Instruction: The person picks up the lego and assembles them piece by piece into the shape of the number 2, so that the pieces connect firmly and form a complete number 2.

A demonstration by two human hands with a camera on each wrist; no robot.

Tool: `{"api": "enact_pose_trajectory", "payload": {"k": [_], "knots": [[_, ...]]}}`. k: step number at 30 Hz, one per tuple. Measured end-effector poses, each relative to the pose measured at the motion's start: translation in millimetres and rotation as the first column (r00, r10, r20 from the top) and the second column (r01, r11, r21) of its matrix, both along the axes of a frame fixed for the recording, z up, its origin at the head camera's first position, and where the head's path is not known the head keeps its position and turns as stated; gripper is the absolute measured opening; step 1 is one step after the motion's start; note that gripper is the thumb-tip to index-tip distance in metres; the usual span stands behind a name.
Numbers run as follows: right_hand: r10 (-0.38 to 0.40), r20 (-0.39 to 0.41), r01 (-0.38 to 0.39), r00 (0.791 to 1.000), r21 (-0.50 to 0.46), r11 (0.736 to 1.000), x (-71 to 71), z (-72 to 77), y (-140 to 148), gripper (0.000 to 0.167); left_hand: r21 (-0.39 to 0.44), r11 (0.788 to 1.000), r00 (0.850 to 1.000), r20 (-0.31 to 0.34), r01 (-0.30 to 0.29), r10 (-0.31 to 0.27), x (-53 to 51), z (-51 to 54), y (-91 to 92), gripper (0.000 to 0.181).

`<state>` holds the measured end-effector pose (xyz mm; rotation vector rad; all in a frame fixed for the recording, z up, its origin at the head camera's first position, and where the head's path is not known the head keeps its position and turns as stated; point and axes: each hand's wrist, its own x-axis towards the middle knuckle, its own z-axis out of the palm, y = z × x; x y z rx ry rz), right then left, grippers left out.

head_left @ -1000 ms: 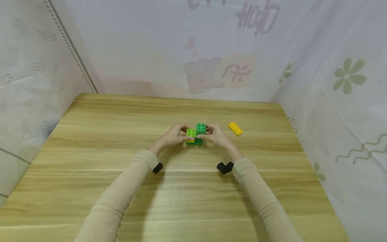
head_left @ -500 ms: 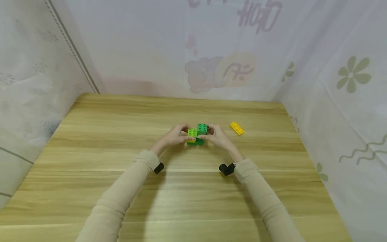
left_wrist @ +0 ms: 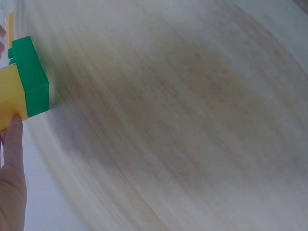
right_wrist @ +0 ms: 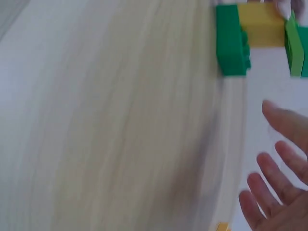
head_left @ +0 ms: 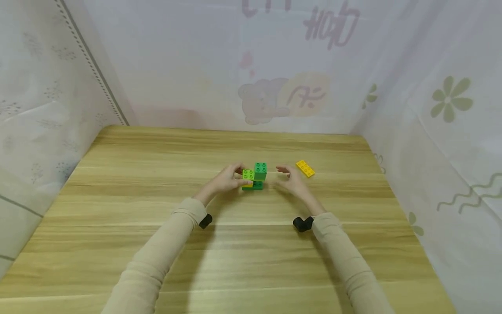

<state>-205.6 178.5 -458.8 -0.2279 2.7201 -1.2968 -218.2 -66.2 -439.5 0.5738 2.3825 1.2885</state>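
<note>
Stacked toy building bricks stand in the middle of the table. A dark green brick [head_left: 257, 186] forms the bottom, with a yellow brick [right_wrist: 261, 25] on its left part. Over the yellow one lies a lime green brick [head_left: 247, 173], which juts out to the right beneath an upper green brick [head_left: 260, 171]. My left hand [head_left: 226, 179] pinches the stack from the left, a finger touching the yellow brick in the left wrist view. Apart from the stack, on its right, my right hand [head_left: 294, 182] holds nothing; its fingers are spread in the right wrist view.
A loose yellow brick [head_left: 305, 168] with studs up lies on the wooden table [head_left: 243, 261], beyond my right hand. Printed cloth [head_left: 176, 65] hangs along the table's back and sides.
My right hand has let go of the upper green brick and moved right, away from the stack. The upper brick stays on the stack. The left hand keeps its grip.
</note>
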Motion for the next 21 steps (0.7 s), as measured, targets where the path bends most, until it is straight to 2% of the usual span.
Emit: {"api": "enact_pose_trajectory", "payload": {"k": [4,9,14,17,21], "knots": [[-0.081,-0.061,0.084,0.995,0.052,0.995,-3.7,-2.5,14,0.049,0.013,1.000,1.000,0.005,-0.011,0.010,-0.2,0.0,-1.4,0.040],[-0.166,-0.122,0.182,0.979,0.134,0.974,-6.2,-4.7,30,0.047,0.018,1.000,1.000,0.004,-0.006,0.006,-0.6,-0.7,-2.9,0.039],[-0.284,-0.114,0.301,0.952,0.189,0.935,-5.9,-6.2,45,0.051,0.009,1.000,1.000,0.020,-0.011,0.011,-0.7,-1.5,-2.8,0.042],[-0.355,-0.093,0.366,0.930,0.185,0.912,-6.4,-7.2,52,0.056,0.010,1.000,1.000,0.025,-0.011,0.010,-0.3,-0.9,-1.9,0.044],[-0.390,-0.055,0.393,0.919,0.153,0.907,-7.4,-7.7,60,0.058,0.013,1.000,1.000,0.017,-0.005,0.005,-0.1,-0.7,-0.9,0.044]]}}
